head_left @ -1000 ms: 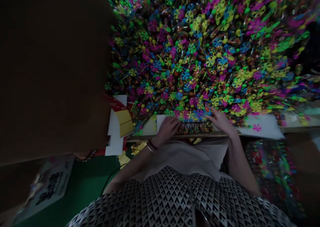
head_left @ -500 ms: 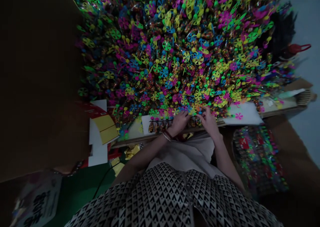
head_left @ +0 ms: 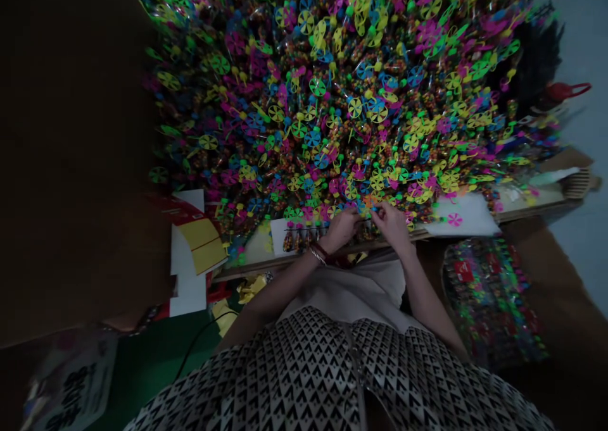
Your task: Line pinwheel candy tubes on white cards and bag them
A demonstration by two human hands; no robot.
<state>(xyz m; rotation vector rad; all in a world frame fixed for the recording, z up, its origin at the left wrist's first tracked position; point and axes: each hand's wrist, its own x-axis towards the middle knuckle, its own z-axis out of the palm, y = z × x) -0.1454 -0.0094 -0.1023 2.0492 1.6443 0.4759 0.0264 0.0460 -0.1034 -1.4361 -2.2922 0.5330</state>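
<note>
A row of small bead-filled tubes with coloured pinwheel tops (head_left: 298, 238) lies on a white sheet (head_left: 278, 236) at the table's front edge, a thin dark strip across them. My left hand (head_left: 342, 228) is over the right part of this row, its fingers bent together; what they pinch is too small to make out. Close beside it on the right, my right hand (head_left: 393, 225) has thumb and forefinger together near an orange pinwheel (head_left: 370, 202). The fingertips of both hands nearly meet, and what lies between them is partly hidden.
A large heap of colourful pinwheel tubes (head_left: 332, 102) covers the table behind my hands. Yellow and red cards (head_left: 202, 247) lie at the left. A bag of packed tubes (head_left: 491, 298) stands low on the right. A brush (head_left: 577, 184) and a red-handled object (head_left: 565, 92) are farther right.
My right hand has shifted left and its thumb and forefinger have closed together near the orange pinwheel. My left hand has barely moved.
</note>
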